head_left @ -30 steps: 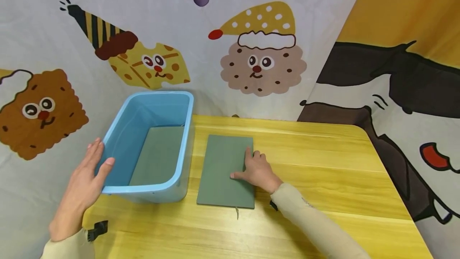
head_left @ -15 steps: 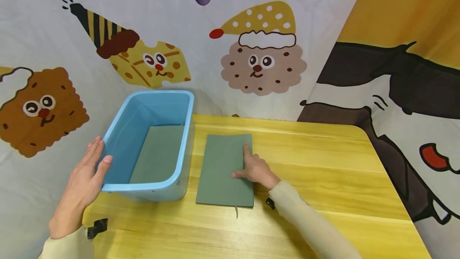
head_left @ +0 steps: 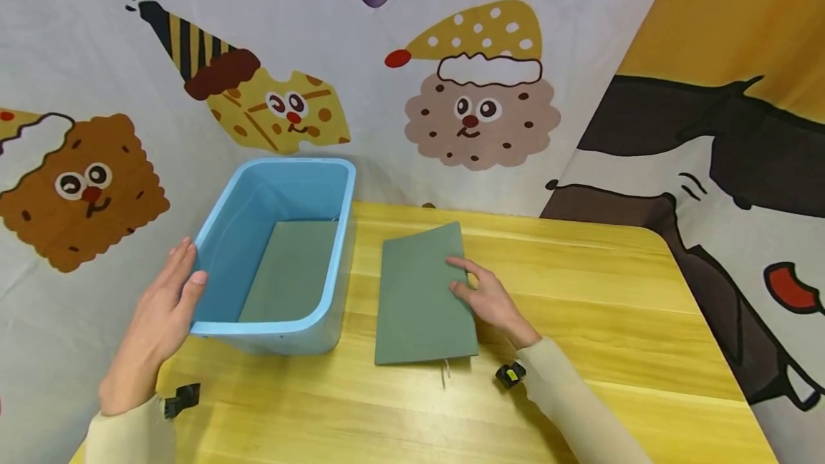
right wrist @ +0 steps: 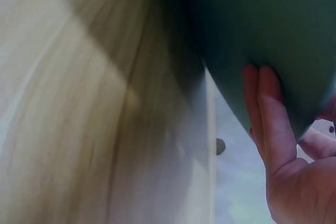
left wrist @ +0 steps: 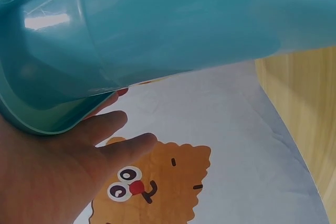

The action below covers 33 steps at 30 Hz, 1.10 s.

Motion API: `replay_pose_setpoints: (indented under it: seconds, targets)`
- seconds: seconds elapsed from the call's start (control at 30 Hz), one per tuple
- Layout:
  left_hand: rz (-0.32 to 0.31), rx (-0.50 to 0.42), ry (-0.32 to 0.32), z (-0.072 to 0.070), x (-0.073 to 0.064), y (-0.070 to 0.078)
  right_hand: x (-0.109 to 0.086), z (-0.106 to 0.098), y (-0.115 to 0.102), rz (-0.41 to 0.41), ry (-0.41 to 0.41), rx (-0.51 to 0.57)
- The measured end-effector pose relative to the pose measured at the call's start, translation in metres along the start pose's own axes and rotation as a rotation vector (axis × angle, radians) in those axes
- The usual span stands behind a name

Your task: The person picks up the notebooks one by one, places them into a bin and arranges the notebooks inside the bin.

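A grey-green notebook (head_left: 422,299) lies on the table with its right side lifted and a thin ribbon showing at the near edge. My right hand (head_left: 493,299) holds its right edge, thumb on the cover; in the right wrist view, fingers (right wrist: 275,121) lie along its underside. To the left stands a light blue plastic bin (head_left: 344,249) with a similar grey-green notebook (head_left: 293,271) flat on its bottom. My left hand (head_left: 157,313) rests on the bin's left rim, fingers extended; the left wrist view shows them beside the bin's outer wall (left wrist: 184,24).
The wooden table (head_left: 612,299) ends at a cloth backdrop (head_left: 387,113) printed with cartoon figures. The bin stands close to that backdrop at the table's left side. Black straps (head_left: 183,399) show near both wrists.
My right hand has raised the notebook's right side from the table and tilted it. The left hand stays at the bin's rim. The head view has shifted slightly.
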<state>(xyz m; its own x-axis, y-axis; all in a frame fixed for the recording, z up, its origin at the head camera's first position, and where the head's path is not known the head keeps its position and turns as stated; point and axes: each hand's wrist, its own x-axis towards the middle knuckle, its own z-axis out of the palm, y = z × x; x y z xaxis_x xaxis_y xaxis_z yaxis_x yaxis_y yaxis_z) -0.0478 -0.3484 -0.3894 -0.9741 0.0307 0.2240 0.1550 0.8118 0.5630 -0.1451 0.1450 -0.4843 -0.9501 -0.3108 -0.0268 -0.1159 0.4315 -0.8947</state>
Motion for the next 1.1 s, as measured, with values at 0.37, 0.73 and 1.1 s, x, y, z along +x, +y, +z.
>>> replay_pose_setpoints:
  seconds: [0.37,0.73,1.1]
  targets:
    - [-0.006,0.002,0.009,0.002,-0.005,-0.004,-0.023,-0.02,-0.009,0.047,0.137,0.09]
    - [-0.002,-0.015,0.006,0.001,-0.002,-0.001,-0.034,-0.036,-0.021,0.081,0.231,0.275]
    - [0.006,-0.015,0.016,0.001,-0.001,-0.003,-0.043,-0.045,-0.045,0.072,0.281,0.465]
